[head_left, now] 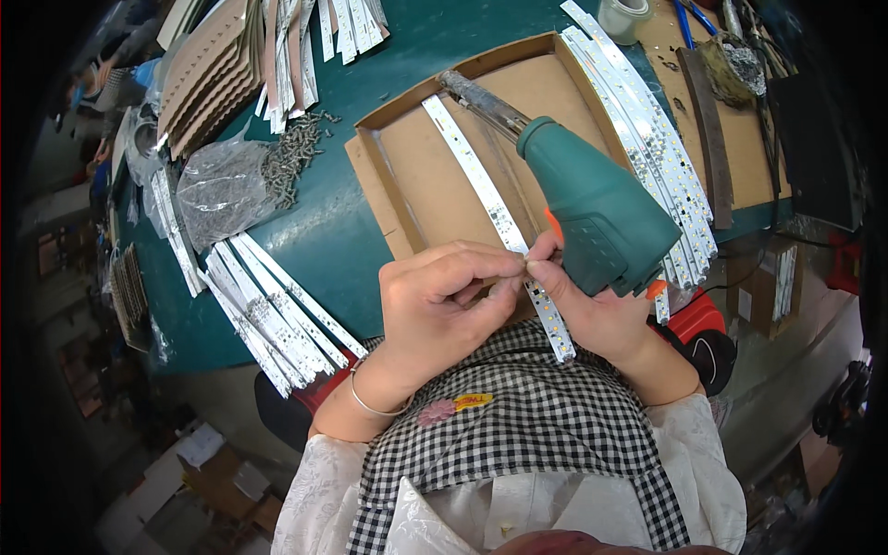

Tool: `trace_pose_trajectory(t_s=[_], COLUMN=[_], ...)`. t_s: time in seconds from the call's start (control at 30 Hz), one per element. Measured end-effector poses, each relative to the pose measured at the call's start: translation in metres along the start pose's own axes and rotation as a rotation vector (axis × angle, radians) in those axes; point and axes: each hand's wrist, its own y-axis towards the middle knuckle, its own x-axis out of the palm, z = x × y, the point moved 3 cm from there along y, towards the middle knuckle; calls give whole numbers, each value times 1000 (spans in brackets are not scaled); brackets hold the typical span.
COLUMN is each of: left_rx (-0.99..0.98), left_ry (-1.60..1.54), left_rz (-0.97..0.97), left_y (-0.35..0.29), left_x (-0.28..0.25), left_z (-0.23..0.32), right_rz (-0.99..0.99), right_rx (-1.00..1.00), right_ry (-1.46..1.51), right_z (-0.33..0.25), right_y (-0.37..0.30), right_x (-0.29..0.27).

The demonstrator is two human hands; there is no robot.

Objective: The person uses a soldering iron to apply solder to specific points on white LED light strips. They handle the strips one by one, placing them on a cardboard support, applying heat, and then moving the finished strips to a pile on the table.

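A white LED strip board (481, 190) runs lengthwise from a shallow cardboard box (393, 242) over its near edge to my apron. My left hand (444, 301) is closed in a pinch over the strip. Thumb and forefinger meet on something too small to make out. My right hand (592, 310) brings its thumb and forefinger to the same spot. Against its palm sits a green pistol-shaped power tool (597, 199) with a long metal barrel, apparently gripped by the remaining fingers, which the tool hides. The barrel points away over the box, its tip near the far wall.
Stacked LED strips (638, 129) line the box's right side; another bundle (277, 319) lies front left. Small metal parts (296, 157) spill from a clear plastic bag (222, 190). Slotted cardboard sheets (208, 69) stand at the back left. A white cup (622, 18) is at the back right.
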Motion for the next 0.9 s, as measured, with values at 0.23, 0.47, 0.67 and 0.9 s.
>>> trace_pose_trajectory(t_s=[0.23,0.47,0.67,0.9], left_rx=[-67,-62,-49,26], left_ry=[304,314,330,362], left_rz=[139,113,92,75], left_y=[18,22,22,21], left_x=[-12,-6,-5,-4], left_z=[-29,-38,-38,-42], right_rz=[-54,0,2,-26], right_rx=[93,110,146,121], right_ry=[-31,8,3,6], right_z=[-5,-4,-4,-3], right_y=[-1,-11,-12,-12], right_x=[-12,-22,-26,-28])
